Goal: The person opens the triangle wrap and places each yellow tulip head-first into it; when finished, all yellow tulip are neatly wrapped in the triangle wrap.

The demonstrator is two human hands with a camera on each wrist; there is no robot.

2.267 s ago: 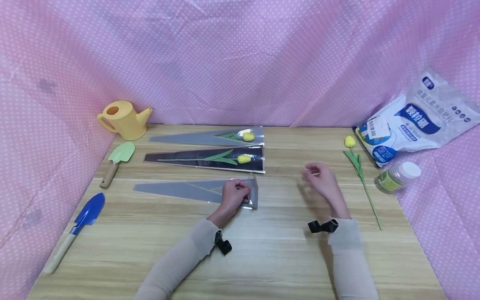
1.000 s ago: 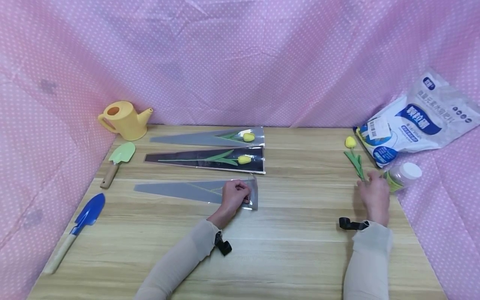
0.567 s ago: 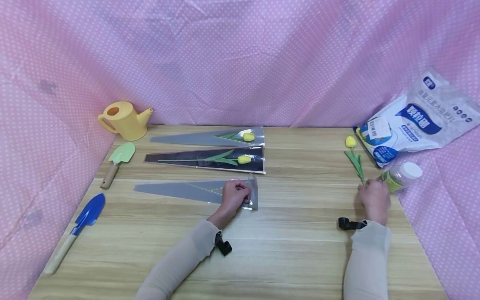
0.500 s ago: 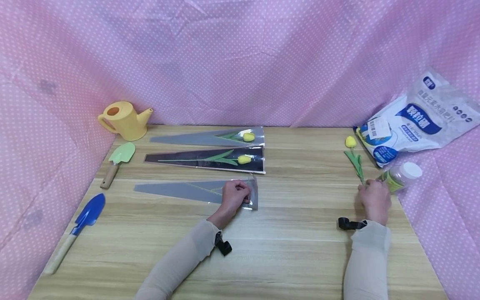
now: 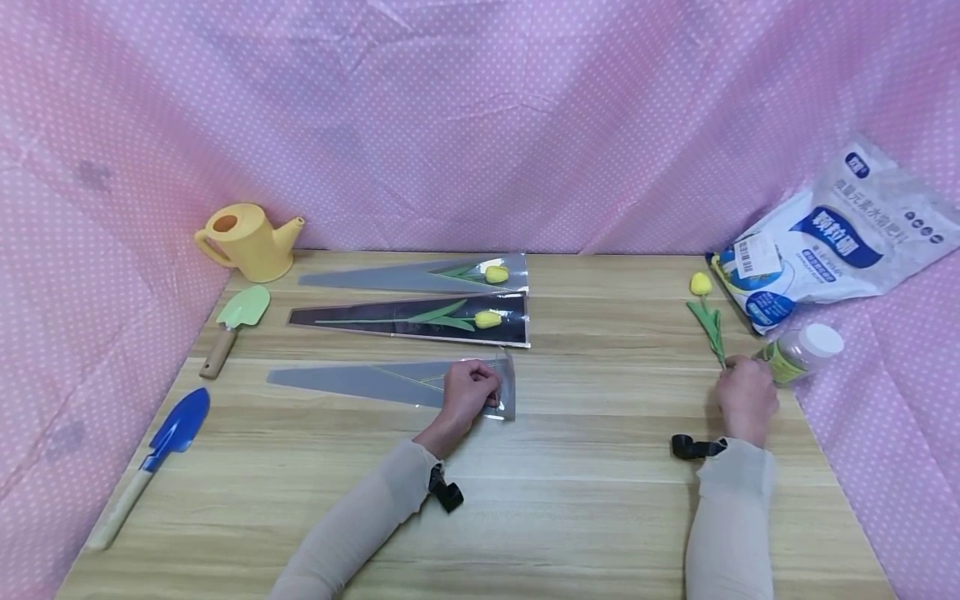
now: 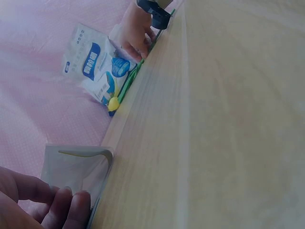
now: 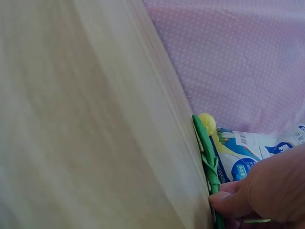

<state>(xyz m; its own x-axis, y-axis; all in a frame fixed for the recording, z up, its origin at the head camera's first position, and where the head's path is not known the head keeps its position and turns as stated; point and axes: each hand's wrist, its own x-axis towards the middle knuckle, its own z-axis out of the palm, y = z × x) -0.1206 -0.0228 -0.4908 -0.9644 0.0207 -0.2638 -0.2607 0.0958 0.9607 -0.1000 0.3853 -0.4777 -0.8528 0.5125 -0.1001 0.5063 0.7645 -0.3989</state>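
Note:
At the open end of a flat, grey-and-clear flower sleeve (image 5: 352, 380), my left hand (image 5: 471, 390) pinches the film, and the sleeve's mouth stands raised in the left wrist view. My right hand (image 5: 748, 400) holds the green stem of a yellow artificial tulip (image 5: 701, 284) at the table's right side. Close up in the right wrist view, thumb and finger grip the tulip (image 7: 207, 152) just below its leaves. The lower stem is hidden under the hand. Behind lie a black sleeve (image 5: 360, 323) and another grey sleeve (image 5: 367, 275), each with a yellow tulip inside.
A yellow watering can (image 5: 255, 246), a green trowel (image 5: 246, 307) and a blue trowel (image 5: 180, 421) line the left edge of the wooden table (image 5: 585, 517). Right of the tulip are a white fertilizer bag (image 5: 840, 242) and a white-capped jar (image 5: 798, 354). Pink dotted cloth hangs behind.
My right hand has moved from mid-table over to the tulip on the right and taken hold of its stem. The left hand has stayed on the sleeve's end.

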